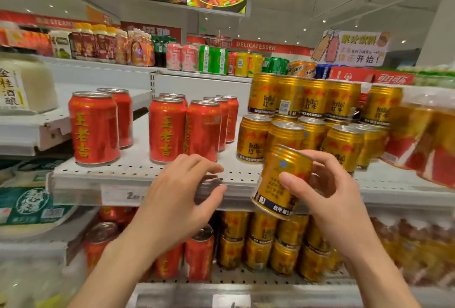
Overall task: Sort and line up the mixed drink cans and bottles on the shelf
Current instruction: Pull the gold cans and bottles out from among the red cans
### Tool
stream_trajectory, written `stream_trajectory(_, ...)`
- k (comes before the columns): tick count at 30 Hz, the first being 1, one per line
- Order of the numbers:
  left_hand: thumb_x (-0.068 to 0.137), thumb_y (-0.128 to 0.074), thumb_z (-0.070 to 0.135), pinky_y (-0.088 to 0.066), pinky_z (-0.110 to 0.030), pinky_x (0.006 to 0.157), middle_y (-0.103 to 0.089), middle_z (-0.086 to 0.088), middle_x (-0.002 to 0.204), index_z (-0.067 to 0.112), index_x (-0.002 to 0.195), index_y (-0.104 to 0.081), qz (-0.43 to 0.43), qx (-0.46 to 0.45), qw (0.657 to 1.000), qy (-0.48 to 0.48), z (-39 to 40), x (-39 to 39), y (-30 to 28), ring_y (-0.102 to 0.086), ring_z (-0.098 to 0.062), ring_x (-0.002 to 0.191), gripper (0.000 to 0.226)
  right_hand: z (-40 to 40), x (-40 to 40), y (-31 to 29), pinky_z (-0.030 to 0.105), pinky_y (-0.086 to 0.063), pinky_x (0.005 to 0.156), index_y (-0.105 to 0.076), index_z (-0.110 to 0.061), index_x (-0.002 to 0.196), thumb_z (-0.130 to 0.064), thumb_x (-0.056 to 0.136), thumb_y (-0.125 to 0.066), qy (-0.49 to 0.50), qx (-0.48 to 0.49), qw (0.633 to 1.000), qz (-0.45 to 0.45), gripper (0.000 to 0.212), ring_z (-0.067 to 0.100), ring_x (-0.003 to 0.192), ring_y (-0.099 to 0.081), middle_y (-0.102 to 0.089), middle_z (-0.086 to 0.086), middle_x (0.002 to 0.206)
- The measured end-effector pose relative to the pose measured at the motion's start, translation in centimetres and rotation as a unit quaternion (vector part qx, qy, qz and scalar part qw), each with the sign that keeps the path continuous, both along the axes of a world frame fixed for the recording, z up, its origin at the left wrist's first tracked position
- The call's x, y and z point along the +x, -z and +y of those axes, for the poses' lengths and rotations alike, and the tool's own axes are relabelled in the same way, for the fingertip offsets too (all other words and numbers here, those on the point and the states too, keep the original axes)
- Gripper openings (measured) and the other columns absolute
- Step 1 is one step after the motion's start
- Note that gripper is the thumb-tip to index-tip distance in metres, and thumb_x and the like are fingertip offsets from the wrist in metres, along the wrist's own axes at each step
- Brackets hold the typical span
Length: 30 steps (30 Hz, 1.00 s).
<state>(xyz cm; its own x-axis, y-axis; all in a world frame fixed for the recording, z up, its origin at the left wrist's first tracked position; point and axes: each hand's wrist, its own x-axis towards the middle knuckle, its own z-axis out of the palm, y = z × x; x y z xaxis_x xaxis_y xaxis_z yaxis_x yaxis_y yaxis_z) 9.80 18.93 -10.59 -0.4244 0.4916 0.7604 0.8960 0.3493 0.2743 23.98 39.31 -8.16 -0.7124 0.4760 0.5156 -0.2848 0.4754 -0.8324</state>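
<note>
While the left hand (pixel 177 199) hovers with fingers spread at the shelf (pixel 147 172) front edge, the right hand (pixel 327 192) clasps a tilted gold can (pixel 278 182) there; behind stand red cans (pixel 167 130) left, gold cans (pixel 285 135) right.

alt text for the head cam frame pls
The right hand holds a tilted gold ribbed metal drink can before a white perforated metal shelf; the left hand hovers empty. On the shelf, red cans stand left, gold cans right.
</note>
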Motion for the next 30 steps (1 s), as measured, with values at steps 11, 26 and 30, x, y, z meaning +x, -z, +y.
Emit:
stream_trajectory(11,0.088,-0.058,0.054,-0.052,-0.030,0.082,-0.061,0.021,0.106,0.032,0.127,-0.058,-0.007,-0.041,0.998,-0.046,7.6,2.0,-1.0,-0.056,0.000,0.096,0.045,8.0,2.9,-1.4,0.022,-0.056,0.080,-0.062,-0.042,0.111,-0.052,0.068,-0.080,-0.003,0.068,0.998,0.012,0.048,0.001,0.100,-0.068,-0.071,-0.014,0.109)
stream_trajectory(26,0.079,-0.054,0.078,-0.046,-0.045,0.106,-0.029,-0.001,0.151,0.045,0.152,-0.020,-0.089,-0.014,0.992,-0.087,10.5,0.3,-2.0,-0.047,-0.026,0.132,0.087,12.0,-1.2,-2.0,0.047,-0.026,0.116,-0.059,-0.030,0.124,-0.071,0.082,-0.056,0.145,0.388,0.910,0.023,0.059,0.018,0.146,-0.029,-0.041,0.000,0.152)
stream_trajectory(30,0.073,-0.050,0.084,-0.046,-0.046,0.104,-0.026,0.003,0.155,0.061,0.147,-0.010,-0.147,-0.044,0.985,-0.083,10.8,0.2,-3.2,-0.056,-0.029,0.127,0.087,12.3,-1.7,-2.0,0.049,-0.037,0.114,-0.052,-0.032,0.128,-0.074,0.084,-0.051,0.113,0.359,0.926,-0.005,0.062,0.012,0.139,-0.038,-0.048,-0.009,0.143)
